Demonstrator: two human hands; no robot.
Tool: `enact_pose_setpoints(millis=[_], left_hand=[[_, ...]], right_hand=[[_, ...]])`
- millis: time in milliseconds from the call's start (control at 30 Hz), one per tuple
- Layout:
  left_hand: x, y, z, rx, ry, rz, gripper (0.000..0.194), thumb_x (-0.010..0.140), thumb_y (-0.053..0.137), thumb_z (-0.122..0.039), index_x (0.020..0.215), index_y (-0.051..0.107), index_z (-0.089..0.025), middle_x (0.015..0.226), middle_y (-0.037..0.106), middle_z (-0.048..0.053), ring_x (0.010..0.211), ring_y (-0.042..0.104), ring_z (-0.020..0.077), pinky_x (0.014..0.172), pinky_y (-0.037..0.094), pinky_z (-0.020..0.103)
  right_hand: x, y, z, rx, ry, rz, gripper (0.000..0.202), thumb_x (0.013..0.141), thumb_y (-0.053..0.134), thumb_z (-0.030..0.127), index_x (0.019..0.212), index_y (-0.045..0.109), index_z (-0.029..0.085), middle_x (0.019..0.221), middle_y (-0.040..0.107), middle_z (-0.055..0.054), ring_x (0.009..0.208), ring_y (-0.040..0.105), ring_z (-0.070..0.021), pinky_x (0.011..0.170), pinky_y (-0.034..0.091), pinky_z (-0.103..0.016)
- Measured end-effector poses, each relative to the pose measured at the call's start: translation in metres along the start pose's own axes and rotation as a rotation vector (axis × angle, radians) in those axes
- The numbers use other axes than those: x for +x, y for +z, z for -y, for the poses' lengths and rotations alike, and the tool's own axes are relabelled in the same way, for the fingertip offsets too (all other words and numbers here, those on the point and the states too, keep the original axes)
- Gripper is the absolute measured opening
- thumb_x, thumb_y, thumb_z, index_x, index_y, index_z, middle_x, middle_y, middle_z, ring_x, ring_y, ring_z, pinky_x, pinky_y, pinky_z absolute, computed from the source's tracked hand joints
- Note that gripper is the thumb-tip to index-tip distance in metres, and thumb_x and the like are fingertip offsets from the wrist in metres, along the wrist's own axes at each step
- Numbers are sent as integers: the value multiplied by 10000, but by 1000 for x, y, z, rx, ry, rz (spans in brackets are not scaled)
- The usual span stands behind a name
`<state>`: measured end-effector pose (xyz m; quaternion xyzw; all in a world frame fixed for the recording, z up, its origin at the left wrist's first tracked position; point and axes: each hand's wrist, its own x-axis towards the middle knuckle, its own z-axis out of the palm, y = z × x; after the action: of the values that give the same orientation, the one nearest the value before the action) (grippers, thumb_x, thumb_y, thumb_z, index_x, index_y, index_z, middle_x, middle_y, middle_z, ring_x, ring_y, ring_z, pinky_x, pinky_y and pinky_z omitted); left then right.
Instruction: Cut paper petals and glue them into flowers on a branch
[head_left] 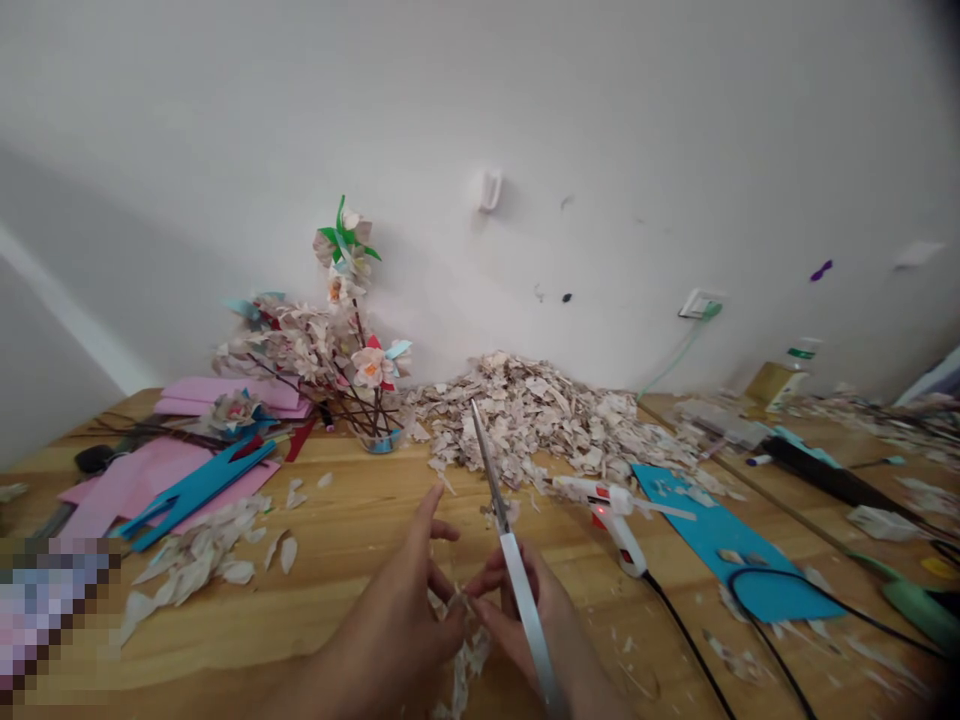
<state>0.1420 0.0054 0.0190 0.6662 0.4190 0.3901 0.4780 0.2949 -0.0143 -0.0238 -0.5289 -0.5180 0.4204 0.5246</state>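
Note:
Near the front of the table, my left hand pinches a small pale dried petal between thumb and fingers, its index finger stretched forward. From the other side, my right hand has its thumb and fingertips on the same petal. A pair of scissors with a white handle rests across my right hand, held in it, blades pointing away toward a large heap of dried petals. Below the fingers, more pale scraps lie on the wood; the exact grip on the petal is partly hidden.
A white glue gun, its red light on, lies right of my hands with a black cord. Blue card is beyond it. Flowered twigs stand in a clear cup; pink paper and loose petals lie left.

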Motion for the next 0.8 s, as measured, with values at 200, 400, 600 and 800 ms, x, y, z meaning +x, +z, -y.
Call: enact_pose_setpoints(millis=[200,400,600,800], left_hand=[[6,1,0,-61,-52,-41,749,667,578,-145,1310,208,-255,1058,505,49,621,594,91,471,436,203],[14,5,2,-258,-142,-82,622,609,618,-161,1134,285,-180,688,574,-34,608,595,150,475,466,238],[15,8,-2,-397,-224,-149,599,573,664,-171,1059,315,-195,607,591,-59,521,556,135,385,484,238],[16,8,-1,-483,-260,-195,622,529,717,-153,1024,342,-182,568,614,-59,495,564,127,392,505,244]], right_hand=[[8,3,-13,102,-8,-106,294,593,695,198,793,481,227,653,666,18,641,628,-174,595,490,-278],[5,4,7,301,128,-184,376,527,767,358,777,531,206,620,662,25,518,594,-146,451,449,-236],[2,3,11,300,192,-151,447,513,774,406,831,536,201,667,675,18,312,409,-46,284,219,-163],[2,3,6,282,206,-132,457,521,786,391,838,512,209,685,659,5,325,456,-65,260,232,-167]])
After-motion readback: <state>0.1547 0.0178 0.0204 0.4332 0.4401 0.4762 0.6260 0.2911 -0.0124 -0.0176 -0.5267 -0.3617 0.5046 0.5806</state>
